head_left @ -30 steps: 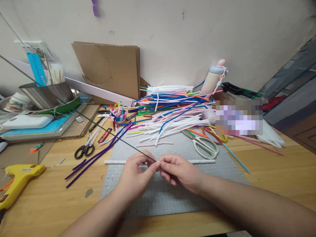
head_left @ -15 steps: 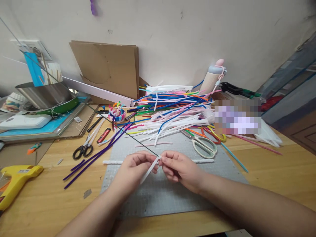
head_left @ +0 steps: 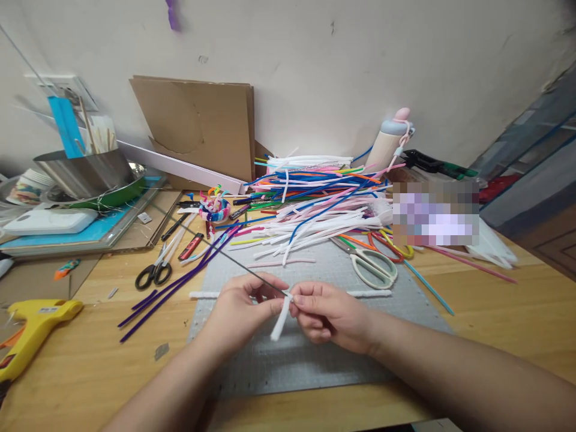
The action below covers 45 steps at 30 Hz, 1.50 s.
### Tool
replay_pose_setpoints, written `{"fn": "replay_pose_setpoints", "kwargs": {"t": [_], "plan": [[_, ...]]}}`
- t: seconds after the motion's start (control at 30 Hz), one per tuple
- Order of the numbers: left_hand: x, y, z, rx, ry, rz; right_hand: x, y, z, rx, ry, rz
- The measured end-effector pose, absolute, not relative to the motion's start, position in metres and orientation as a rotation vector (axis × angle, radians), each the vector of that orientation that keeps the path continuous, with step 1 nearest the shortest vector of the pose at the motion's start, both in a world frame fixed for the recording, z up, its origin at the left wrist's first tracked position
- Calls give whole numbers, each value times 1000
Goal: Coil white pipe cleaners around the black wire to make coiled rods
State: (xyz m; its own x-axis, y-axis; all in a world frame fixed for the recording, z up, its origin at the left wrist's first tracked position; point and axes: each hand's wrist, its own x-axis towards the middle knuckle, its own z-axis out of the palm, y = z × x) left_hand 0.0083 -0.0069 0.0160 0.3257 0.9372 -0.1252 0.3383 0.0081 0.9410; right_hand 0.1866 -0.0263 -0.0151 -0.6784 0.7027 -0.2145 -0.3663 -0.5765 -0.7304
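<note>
My left hand (head_left: 245, 309) is closed, thumb and fingers pinching near the end of a long thin dark green wire (head_left: 243, 265). From there the wire slants up and away to the left. A white pipe cleaner (head_left: 281, 321) is bent around the wire's near end, its loose tail hanging toward me between the hands. My right hand (head_left: 330, 312) pinches the white tip at that end between thumb and forefinger, its other fingers curled. Behind both hands, another white pipe cleaner (head_left: 371, 294) lies across the grey cutting mat (head_left: 306, 367), its middle covered by the hands.
White-handled scissors (head_left: 373, 267) lie right of the hands, black-handled scissors (head_left: 153, 275) left. Purple pipe cleaners (head_left: 180, 282) rest beside the mat. A heap of coloured pipe cleaners (head_left: 315, 216) fills the back. At far left is a yellow glue gun (head_left: 42, 318); a bottle (head_left: 387, 144) stands behind.
The white pipe cleaner's loose tail has swung from over my left hand to hang more straight down toward me. The wire has tilted slightly, and its far part is blurred.
</note>
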Motion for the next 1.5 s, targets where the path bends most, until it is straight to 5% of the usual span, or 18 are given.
{"fn": "replay_pose_setpoints", "kwargs": {"t": [0.43,1.0,1.37,1.5], "plan": [[14,-11,5,1120,829,804,181,-30,-20,-893,-1315,1900],[10,-11,11,1809,1027,953,185,-29,-14,-668,-804,2265],[11,-15,14,1641,1186,762,186,-36,-12,-1040,-1726,1178],[11,-16,16,1655,1137,761,187,-40,-12,-1010,-1830,1081]]}}
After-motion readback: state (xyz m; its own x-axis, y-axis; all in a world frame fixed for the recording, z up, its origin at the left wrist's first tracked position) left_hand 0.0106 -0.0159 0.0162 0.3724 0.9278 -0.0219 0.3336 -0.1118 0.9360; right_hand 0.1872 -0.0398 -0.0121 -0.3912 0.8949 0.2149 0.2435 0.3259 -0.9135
